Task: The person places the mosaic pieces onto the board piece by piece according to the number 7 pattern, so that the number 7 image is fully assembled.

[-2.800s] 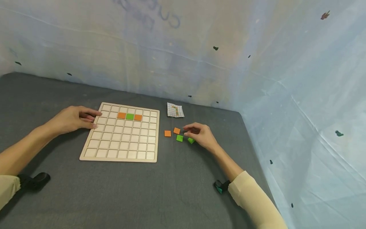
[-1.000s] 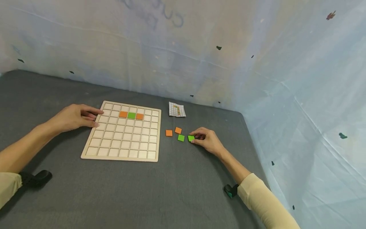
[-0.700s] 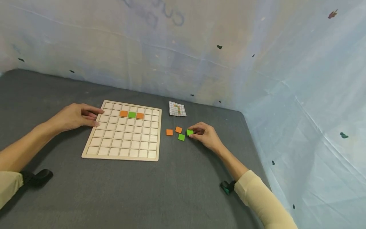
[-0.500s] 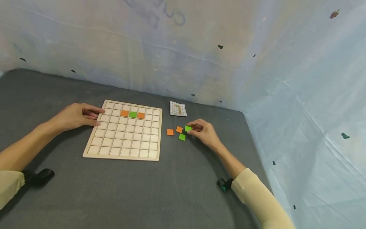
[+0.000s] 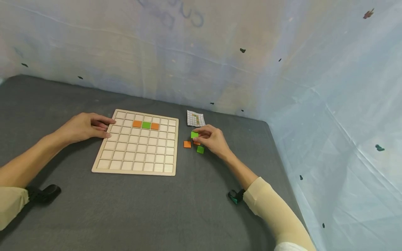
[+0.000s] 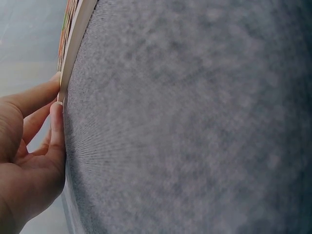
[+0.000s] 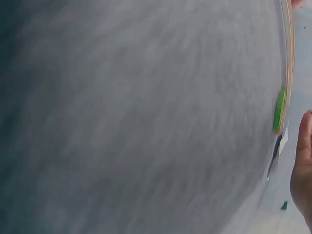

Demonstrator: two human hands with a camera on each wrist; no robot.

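Observation:
A square wooden grid board lies on the dark cloth, with an orange tile, a green tile and another orange tile side by side in one row. At its left edge my left hand rests thumb and fingertips on the rim, the fingers spread apart; the left wrist view shows the same touch on the board's edge. Between thumb and fingers my right hand pinches a green tile, raised above the loose tiles. Its fingertips are cut off in the right wrist view.
Below the held tile lie an orange tile, a partly covered orange tile and a green tile. A small printed pattern card lies behind them. A pale sheet hangs behind and to the right of the table.
My right hand has taken hold of the rightmost green tile, lifted it and carried it left over the other loose tiles. The left hand stays at the board's edge.

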